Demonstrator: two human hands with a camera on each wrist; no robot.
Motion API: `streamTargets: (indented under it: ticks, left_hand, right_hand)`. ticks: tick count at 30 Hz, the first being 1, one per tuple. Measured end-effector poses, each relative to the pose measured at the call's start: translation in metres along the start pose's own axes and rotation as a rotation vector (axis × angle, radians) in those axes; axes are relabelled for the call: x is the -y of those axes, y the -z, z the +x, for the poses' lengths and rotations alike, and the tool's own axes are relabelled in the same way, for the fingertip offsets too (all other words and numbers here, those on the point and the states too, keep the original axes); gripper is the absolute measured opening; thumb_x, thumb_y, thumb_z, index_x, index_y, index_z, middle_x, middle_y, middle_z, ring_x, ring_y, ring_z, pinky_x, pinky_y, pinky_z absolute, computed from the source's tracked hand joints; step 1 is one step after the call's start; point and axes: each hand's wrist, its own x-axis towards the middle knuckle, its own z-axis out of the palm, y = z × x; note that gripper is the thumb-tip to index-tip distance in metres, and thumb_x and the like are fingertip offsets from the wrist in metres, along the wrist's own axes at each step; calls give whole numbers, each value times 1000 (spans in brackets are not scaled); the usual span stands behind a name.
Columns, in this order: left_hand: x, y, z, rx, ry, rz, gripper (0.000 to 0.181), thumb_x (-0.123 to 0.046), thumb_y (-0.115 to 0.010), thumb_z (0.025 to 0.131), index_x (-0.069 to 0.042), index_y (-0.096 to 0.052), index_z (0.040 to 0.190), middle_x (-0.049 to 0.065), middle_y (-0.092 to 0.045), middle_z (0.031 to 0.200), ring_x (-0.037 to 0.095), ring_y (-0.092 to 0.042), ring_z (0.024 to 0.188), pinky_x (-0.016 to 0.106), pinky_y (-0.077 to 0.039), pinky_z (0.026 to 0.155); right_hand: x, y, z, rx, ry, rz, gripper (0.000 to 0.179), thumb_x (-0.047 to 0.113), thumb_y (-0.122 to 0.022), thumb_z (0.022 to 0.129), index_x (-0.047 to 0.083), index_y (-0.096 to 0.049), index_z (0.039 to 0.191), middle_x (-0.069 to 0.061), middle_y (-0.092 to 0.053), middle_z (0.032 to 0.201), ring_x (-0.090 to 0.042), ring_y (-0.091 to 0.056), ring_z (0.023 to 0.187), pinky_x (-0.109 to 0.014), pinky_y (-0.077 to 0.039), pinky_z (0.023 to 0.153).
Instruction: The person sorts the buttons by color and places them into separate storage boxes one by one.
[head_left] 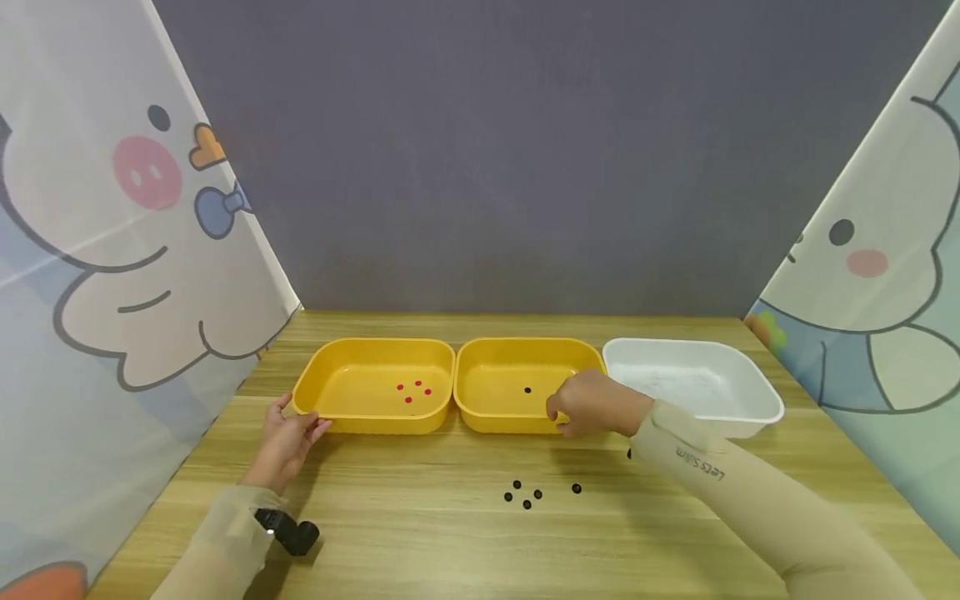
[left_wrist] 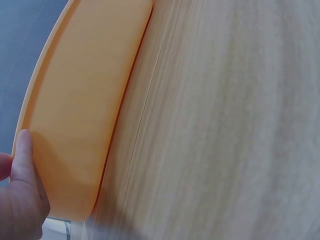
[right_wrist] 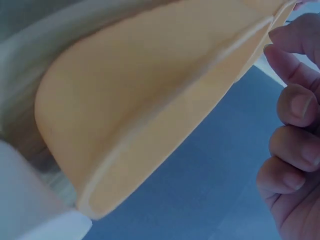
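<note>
My left hand (head_left: 283, 442) holds the front left corner of the left yellow tray (head_left: 375, 422); in the left wrist view one finger lies along the tray's orange-looking outer wall (left_wrist: 85, 100). Several small red discs (head_left: 408, 400) lie inside that tray. Over the front right rim of the middle yellow tray (head_left: 495, 423) is my right hand (head_left: 588, 404). In the right wrist view the right hand's fingers (right_wrist: 295, 107) are curled, thumb and index tips close together; no piece shows between them. One small black disc (head_left: 527, 390) lies inside the middle tray.
On the wooden table (head_left: 420, 533), in front of the middle tray, lie several black discs (head_left: 527, 504). Another dark piece (head_left: 629, 454) sits partly behind the right sleeve. A white tray (head_left: 768, 412) stands at the right, touching the middle one. Printed cloth panels flank the table.
</note>
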Motion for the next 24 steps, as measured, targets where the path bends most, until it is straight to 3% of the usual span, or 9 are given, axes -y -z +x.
streamTargets:
  ticks: [10, 18, 24]
  left_hand:
    - [2, -1, 1, -7, 0, 13, 78, 11, -34, 96, -13, 19, 149, 24, -17, 143, 2, -60, 73, 15, -54, 80]
    - [-1, -1, -1, -11, -1, -3, 78, 12, -34, 96, -13, 17, 149, 21, -28, 131, 4, -60, 68, 15, -54, 78]
    - [-2, -2, 0, -14, 6, 1, 78, 11, -34, 96, -15, 17, 149, 20, -28, 130, 4, -59, 69, 15, -54, 79]
  right_hand:
    - [22, -18, -3, 20, 54, 52, 5, 18, -75, 76, 18, -71, 78, 11, -66, 73, -1, -53, 58, -19, -49, 54]
    - [34, -30, -3, 47, 67, 97, 6, 20, -74, 73, 20, -70, 78, 14, -63, 73, 2, -46, 56, -16, -45, 53]
    - [41, -39, -2, 73, 103, 157, 5, 18, -73, 74, 18, -69, 76, 13, -61, 71, 3, -43, 57, -10, -40, 51]
